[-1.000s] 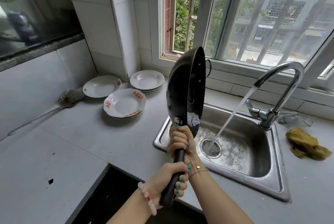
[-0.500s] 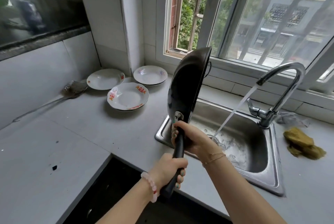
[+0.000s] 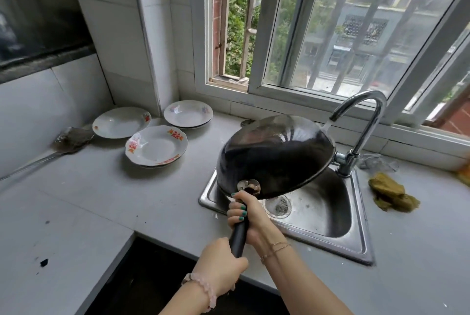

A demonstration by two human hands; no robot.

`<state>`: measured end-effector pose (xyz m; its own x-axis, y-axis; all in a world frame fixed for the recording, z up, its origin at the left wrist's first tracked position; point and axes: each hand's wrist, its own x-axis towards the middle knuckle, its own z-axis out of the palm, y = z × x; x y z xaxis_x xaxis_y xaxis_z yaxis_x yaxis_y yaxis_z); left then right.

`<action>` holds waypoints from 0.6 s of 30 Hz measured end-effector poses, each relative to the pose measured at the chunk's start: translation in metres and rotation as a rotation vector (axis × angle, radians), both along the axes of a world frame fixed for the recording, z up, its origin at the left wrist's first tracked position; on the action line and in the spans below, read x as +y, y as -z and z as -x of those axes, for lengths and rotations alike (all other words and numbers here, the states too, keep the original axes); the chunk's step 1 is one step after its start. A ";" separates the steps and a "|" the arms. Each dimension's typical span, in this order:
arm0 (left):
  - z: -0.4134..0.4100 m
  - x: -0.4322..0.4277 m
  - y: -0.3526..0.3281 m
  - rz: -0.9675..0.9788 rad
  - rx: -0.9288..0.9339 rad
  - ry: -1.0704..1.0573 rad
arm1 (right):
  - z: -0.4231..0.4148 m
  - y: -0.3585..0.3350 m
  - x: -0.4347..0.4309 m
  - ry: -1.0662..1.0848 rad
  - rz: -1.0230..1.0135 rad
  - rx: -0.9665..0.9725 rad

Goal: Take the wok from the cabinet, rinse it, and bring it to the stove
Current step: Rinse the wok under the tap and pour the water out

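Over steel sink (image 3: 361,238), flipped black domed metal wok (image 3: 274,159) belly-up under running chrome tap (image 3: 366,121); left hand (image 3: 221,266), right hand (image 3: 250,218) clenched round black handle (image 3: 239,236); mid-rinse.

No legible text, red markings on plate (image 3: 156,146) rim unreadable

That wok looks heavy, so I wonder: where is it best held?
By the long black handle, from the near side, where it juts toward the person. The right hand grips by the riveted joint, the left hand its tail; the wok itself is wide and smooth.
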<state>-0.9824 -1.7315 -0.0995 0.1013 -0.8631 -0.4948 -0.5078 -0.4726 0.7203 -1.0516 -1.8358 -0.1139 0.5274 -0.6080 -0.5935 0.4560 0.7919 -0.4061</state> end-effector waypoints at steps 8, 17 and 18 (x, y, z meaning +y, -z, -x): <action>0.014 -0.001 0.015 0.002 -0.143 0.091 | 0.023 0.026 0.009 0.071 -0.031 -0.130; 0.037 -0.019 0.031 -0.044 -0.093 0.110 | 0.051 0.044 -0.002 0.101 -0.047 -0.309; 0.041 -0.020 0.032 -0.055 -0.051 0.101 | 0.054 0.045 -0.002 0.101 -0.049 -0.317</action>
